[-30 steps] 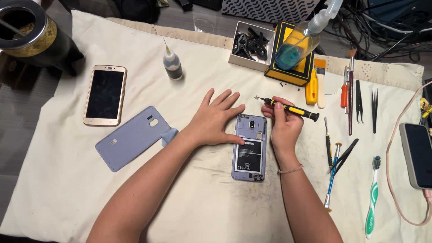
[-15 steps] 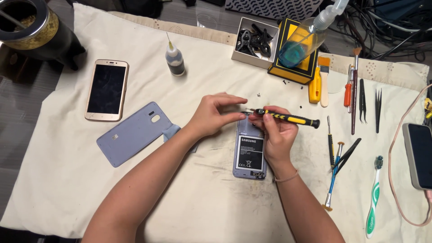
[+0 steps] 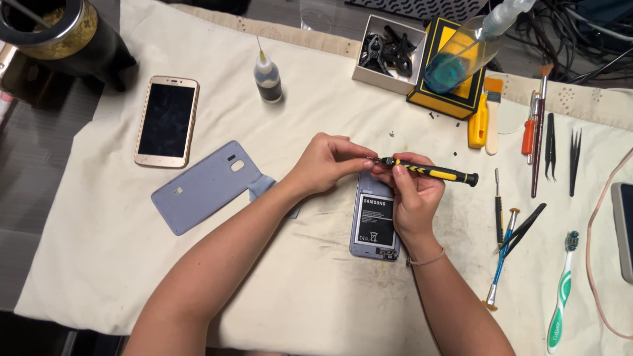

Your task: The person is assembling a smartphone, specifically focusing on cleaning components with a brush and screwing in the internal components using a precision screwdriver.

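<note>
Right hand (image 3: 412, 191) grips a yellow-black screwdriver (image 3: 428, 172) above the opened phone (image 3: 374, 224), left hand (image 3: 323, 161) fingers pinching its tip

Under your hands lay an opened phone (image 3: 374, 224), its black battery label (image 3: 376, 221) facing up. A gold phone (image 3: 166, 120) showed a dark screen at left. A yellow-black box (image 3: 455, 99) and open white box (image 3: 389, 53) sat behind.

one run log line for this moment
left hand: pinching tip of black-and-yellow screwdriver | right hand: gripping its shaft | below: opened lilac phone on cream cloth
</note>
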